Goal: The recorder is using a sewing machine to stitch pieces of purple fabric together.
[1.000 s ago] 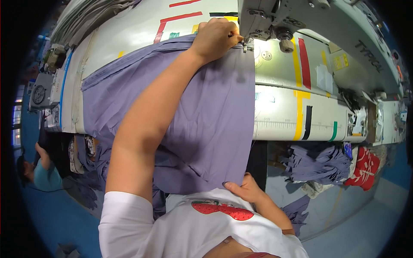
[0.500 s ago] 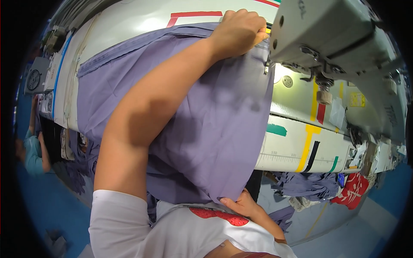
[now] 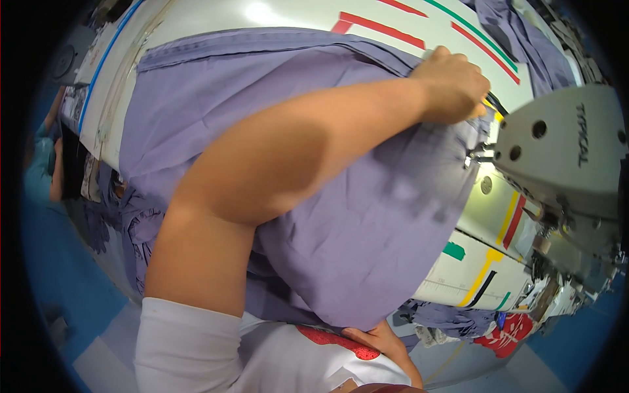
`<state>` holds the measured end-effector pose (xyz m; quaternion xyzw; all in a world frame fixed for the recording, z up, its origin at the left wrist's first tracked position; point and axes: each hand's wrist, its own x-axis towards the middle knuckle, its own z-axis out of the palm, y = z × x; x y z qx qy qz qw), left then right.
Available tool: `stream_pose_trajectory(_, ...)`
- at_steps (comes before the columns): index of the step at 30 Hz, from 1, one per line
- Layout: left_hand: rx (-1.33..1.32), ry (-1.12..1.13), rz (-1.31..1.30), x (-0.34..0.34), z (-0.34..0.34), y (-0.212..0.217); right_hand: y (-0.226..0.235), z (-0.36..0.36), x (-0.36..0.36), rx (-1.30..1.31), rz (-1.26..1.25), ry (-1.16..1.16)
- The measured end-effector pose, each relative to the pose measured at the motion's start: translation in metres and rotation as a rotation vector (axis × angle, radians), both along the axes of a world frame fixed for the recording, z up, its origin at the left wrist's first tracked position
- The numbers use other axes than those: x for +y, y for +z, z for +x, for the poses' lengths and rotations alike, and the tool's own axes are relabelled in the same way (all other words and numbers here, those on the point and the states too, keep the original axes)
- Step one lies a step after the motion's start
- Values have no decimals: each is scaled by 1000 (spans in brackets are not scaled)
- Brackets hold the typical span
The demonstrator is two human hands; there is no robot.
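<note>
A large piece of purple-grey fabric [image 3: 367,262] spreads over the white sewing table, with a folded, stitched band along its far edge. My left arm reaches across it to the far right, and my left hand [image 3: 452,85] is closed on the fabric's far right corner, behind the presser foot [image 3: 477,156]. The fabric's right edge lies at that foot, under the head of the sewing machine [image 3: 557,144]. Close to my body, my right hand [image 3: 377,342] grips the fabric's near edge, thumb on top; its other fingers are mostly hidden.
Red tape strips [image 3: 386,29] and a green line mark the white tabletop [image 3: 288,16]. More purple fabric [image 3: 452,321] and a red cloth [image 3: 508,334] lie beyond the near right edge. Another purple heap [image 3: 524,49] sits at the far right. A person in teal [image 3: 40,167] is at the far left.
The view has shifted, so the machine head now sits farther right and lower. Both hands keep their hold on the fabric, which still lies at the presser foot.
</note>
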<state>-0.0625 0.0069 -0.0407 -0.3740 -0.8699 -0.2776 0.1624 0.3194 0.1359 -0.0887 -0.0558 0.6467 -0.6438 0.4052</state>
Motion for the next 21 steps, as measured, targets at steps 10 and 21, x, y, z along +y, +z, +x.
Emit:
stream_pose_trajectory(10,-85,5,-48,0,0,6,0,-2,-7,-184,51,-110)
stream_pose_trajectory(21,-95,-18,-80,1,-5,7,1,-6,-3,-273,67,-54)
